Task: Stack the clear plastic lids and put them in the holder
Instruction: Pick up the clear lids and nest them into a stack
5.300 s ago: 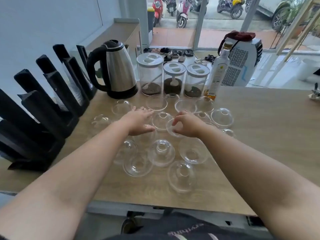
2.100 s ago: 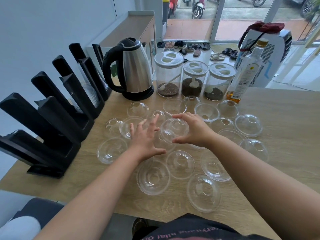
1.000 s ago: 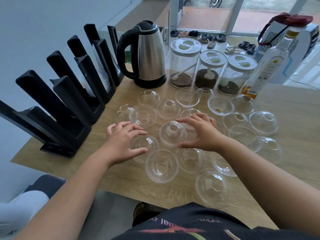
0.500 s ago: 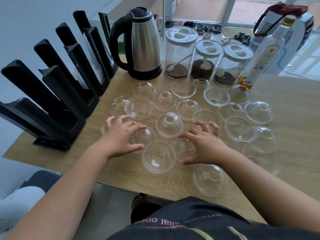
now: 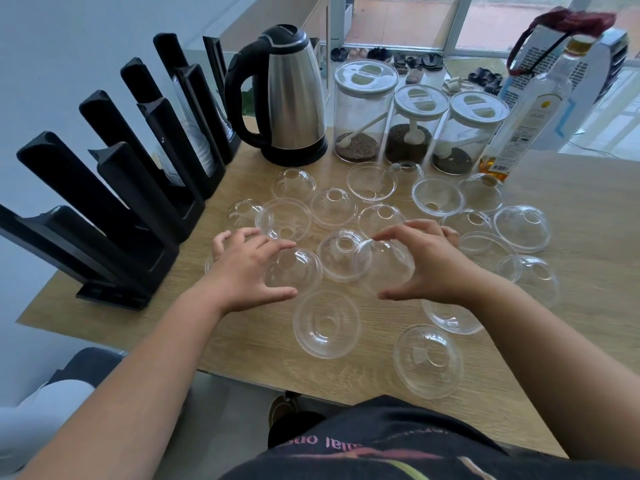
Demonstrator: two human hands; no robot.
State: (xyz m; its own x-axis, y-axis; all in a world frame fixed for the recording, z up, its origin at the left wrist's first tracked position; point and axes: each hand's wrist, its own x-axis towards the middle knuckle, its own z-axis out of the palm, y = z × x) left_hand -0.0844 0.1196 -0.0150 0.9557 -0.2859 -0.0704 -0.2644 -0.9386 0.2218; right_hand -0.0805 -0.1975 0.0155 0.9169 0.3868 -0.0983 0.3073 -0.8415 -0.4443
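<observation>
Several clear dome lids lie scattered on the wooden table (image 5: 571, 341), some dome up, some upside down. My left hand (image 5: 247, 271) curls its fingers and thumb round one dome lid (image 5: 298, 271) that sits on the table. My right hand (image 5: 429, 265) grips another clear lid (image 5: 384, 268), tilted on its edge and raised a little. That tilted lid leans against a domed lid (image 5: 341, 252) in the middle. The black slotted holder (image 5: 114, 206) stands along the left edge, with stacked lids showing in its far slots.
A steel kettle (image 5: 289, 95) stands at the back, with three lidded jars (image 5: 419, 129) and a bottle (image 5: 519, 109) to its right. Loose lids (image 5: 327, 323) lie near the front edge. My dark shirt fills the bottom of the view.
My right hand has picked a lid off the table and brought it up and left, next to the middle dome. My left hand stays on its lid.
</observation>
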